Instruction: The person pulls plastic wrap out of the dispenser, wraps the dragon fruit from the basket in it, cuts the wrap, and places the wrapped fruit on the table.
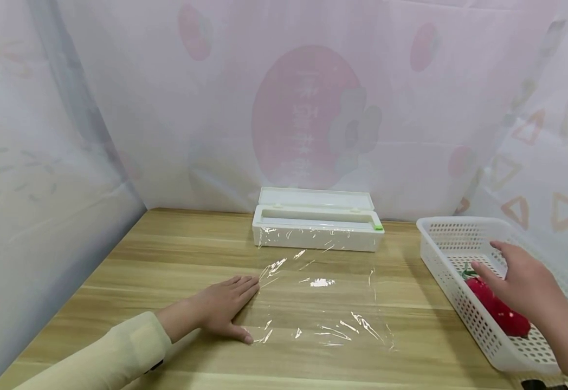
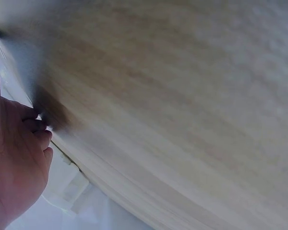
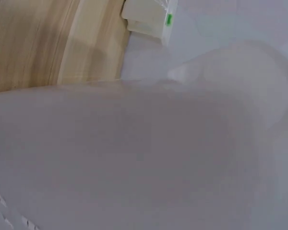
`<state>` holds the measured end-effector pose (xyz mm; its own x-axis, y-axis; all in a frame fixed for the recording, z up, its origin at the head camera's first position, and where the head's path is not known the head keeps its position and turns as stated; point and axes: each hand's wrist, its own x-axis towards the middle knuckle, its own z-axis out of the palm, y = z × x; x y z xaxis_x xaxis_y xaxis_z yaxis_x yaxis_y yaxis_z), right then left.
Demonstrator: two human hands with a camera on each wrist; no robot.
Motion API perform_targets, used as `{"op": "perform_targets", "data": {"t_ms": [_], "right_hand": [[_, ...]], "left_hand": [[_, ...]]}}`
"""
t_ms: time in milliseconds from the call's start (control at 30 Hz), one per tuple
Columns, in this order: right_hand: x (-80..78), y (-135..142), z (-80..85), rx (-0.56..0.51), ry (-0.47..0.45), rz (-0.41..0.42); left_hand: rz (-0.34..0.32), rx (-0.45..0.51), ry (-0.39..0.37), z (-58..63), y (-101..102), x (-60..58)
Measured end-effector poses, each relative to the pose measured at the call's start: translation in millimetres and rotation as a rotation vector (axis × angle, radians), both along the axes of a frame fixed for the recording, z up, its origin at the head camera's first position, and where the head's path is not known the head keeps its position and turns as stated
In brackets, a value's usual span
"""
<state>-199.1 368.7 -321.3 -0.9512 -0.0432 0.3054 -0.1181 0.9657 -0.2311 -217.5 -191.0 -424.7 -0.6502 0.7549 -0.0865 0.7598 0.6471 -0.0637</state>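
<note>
A: Left hand (image 1: 225, 309)?

B: My left grip is flat, fingers straight, palm down on the worktop (image 1: 118, 271), pressing the 9 o'clock edge of the cling film sheet (image 1: 320, 309). Holding nothing. The left wrist view shows just my palm and wood grain.

A: Right hand (image 1: 523, 281)?

B: My right grip is apart, fingers relaxed, hovering over the white basket (image 1: 447, 238) at 3 o'clock. Not touching anything that I can see. The red fruit (image 1: 496, 309) with a green stem lies in the basket right under my palm. The right wrist view is mostly blur; only the green tab of the dispenser shows.

A: Where's the film?

B: Spread flat mid-worktop, far edge near the white dispenser box (image 1: 317, 227) at 12 o'clock. Can't tell if it's cut free.

A: Risks?

B: My guess: the film is pinned on one side only, so the free 3 o'clock edge could lift, fold and stick to itself. The fruit looks round, so a loose grip could let it roll in the basket.
</note>
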Motion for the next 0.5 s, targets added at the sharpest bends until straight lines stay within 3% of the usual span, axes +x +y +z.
{"op": "perform_targets", "data": {"t_ms": [500], "right_hand": [[-16.0,40,-19.3,0.014,-0.298,-0.02]], "left_hand": [[-0.002,-0.011,0.003,2.5,2,0.0]]}}
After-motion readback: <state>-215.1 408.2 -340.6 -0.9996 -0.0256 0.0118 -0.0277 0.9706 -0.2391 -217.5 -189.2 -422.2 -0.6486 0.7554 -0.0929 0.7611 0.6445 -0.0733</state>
